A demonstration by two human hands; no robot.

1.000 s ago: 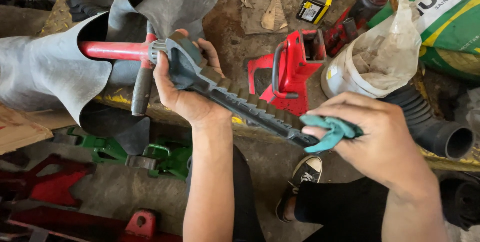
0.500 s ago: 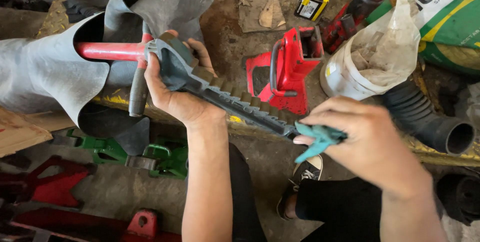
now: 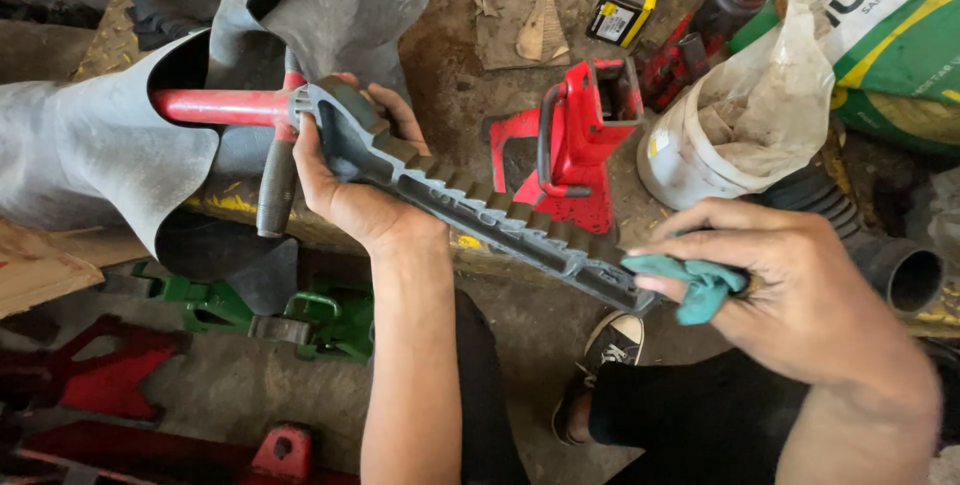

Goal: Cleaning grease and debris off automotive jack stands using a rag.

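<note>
My left hand (image 3: 345,180) grips the head end of a grey toothed metal bar (image 3: 480,215) that slants down to the right. Next to that end lies a red handle (image 3: 215,107) wrapped in black rubber tubing (image 3: 90,155). My right hand (image 3: 790,290) pinches a teal cloth (image 3: 695,285) against the bar's lower right end. The cloth covers the bar's tip.
A red metal stand (image 3: 575,150) sits behind the bar. A white bucket holding a plastic bag (image 3: 725,135) and a green sack (image 3: 890,35) are at the right, with a black corrugated hose (image 3: 890,260). Green (image 3: 300,315) and red (image 3: 90,385) stands lie on the floor below. My shoe (image 3: 605,350) shows.
My right hand with the cloth has slid a little down and right along the bar's end. My left hand holds the bar in about the same place.
</note>
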